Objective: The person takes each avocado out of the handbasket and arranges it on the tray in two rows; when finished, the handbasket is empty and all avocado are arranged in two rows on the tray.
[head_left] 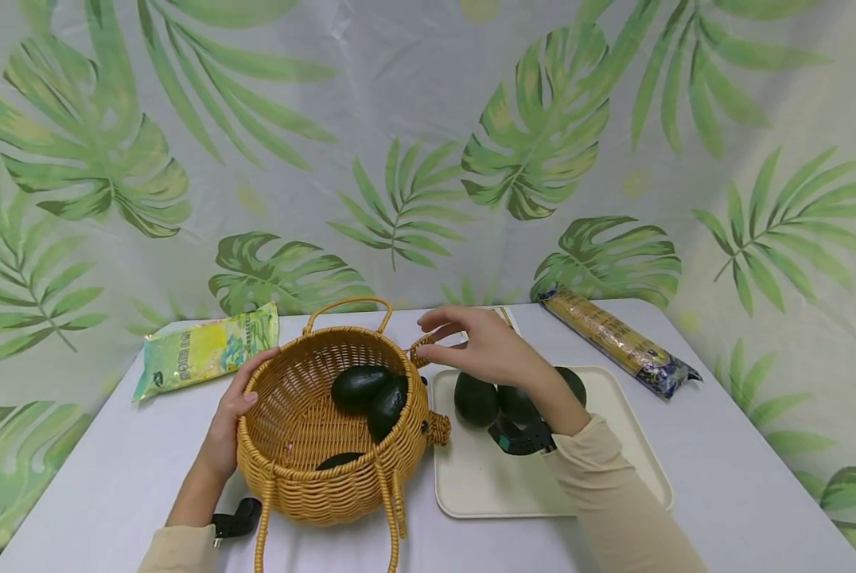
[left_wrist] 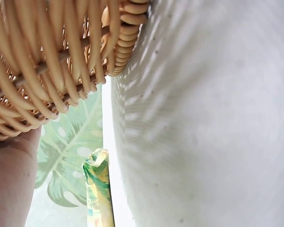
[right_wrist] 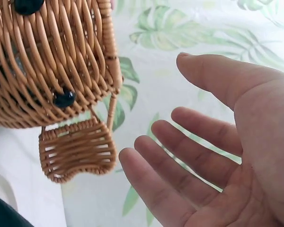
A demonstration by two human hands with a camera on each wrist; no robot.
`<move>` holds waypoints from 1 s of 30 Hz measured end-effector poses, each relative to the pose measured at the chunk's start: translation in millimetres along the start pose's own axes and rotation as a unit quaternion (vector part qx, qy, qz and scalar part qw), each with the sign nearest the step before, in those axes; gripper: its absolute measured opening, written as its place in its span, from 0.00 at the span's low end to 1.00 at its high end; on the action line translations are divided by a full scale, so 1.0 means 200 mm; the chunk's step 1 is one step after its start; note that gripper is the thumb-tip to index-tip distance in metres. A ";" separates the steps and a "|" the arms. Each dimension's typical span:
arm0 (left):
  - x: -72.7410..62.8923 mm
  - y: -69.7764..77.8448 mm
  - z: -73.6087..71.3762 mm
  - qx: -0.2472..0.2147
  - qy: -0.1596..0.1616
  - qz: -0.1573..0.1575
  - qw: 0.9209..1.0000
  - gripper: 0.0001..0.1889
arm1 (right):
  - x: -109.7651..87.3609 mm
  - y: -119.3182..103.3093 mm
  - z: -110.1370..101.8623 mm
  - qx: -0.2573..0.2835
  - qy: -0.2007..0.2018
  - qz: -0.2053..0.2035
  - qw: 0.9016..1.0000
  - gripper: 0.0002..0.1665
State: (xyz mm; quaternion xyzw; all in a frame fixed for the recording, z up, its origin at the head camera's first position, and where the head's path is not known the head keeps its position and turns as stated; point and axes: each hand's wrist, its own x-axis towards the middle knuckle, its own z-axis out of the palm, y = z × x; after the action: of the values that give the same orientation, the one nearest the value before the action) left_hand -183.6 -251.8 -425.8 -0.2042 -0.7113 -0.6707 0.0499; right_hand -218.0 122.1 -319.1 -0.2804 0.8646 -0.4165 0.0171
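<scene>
A round wicker basket (head_left: 328,497) with an animal face, ears and looped handles stands left of the table's middle. My left hand (head_left: 222,426) grips its left rim, the thumb hooked over the edge. Inside lie dark green avocados (head_left: 359,387), two against the right wall and one mostly hidden by the near rim. My right hand (head_left: 487,346) is empty beside the basket's right ear (head_left: 419,352); in the right wrist view its fingers are spread, apart from the wicker ear (right_wrist: 78,151). Below the right wrist, several avocados (head_left: 476,399) sit on a cream tray (head_left: 499,493), partly covered by the forearm.
Behind the basket on the left lies a green and yellow bag (head_left: 209,350). A long packet of noodles (head_left: 614,338) rests at the back right, beyond the tray. A leaf-print curtain (head_left: 414,119) hangs right behind the white table (head_left: 743,509).
</scene>
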 end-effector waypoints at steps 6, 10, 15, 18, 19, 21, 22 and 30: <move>0.00 0.00 0.00 0.001 -0.001 -0.002 1.000 0.31 | 0.03 -0.02 0.03 0.007 -0.004 -0.010 1.000 0.24; 0.00 0.00 0.00 0.001 -0.001 -0.001 1.000 0.31 | 0.04 -0.03 0.05 0.009 -0.006 -0.016 1.000 0.23; 0.00 0.00 0.00 0.003 0.000 0.001 1.000 0.31 | 0.06 -0.04 0.08 -0.007 -0.006 -0.020 1.000 0.23; 0.00 0.00 0.00 0.003 0.000 0.001 1.000 0.31 | 0.08 -0.05 0.10 -0.016 -0.009 -0.027 0.999 0.23; 0.00 0.00 0.00 0.003 0.000 0.001 1.000 0.31 | 0.08 -0.05 0.10 -0.017 -0.012 -0.029 0.999 0.23; 0.00 0.00 0.00 0.003 0.000 0.000 1.000 0.31 | 0.09 -0.05 0.11 -0.018 -0.018 -0.032 0.999 0.23; 0.00 0.00 0.00 0.002 0.000 0.000 1.000 0.31 | 0.09 -0.05 0.12 -0.018 -0.020 -0.034 0.999 0.23; 0.00 0.00 0.00 0.001 0.000 -0.001 1.000 0.31 | 0.11 -0.07 0.12 -0.017 -0.012 -0.033 0.999 0.22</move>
State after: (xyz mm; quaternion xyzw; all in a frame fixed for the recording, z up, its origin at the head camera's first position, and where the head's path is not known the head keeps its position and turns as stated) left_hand -183.6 -252.0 -425.4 -0.2039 -0.7121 -0.6700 0.0495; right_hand -223.5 87.0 -320.9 -0.3142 0.8616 -0.3984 0.0092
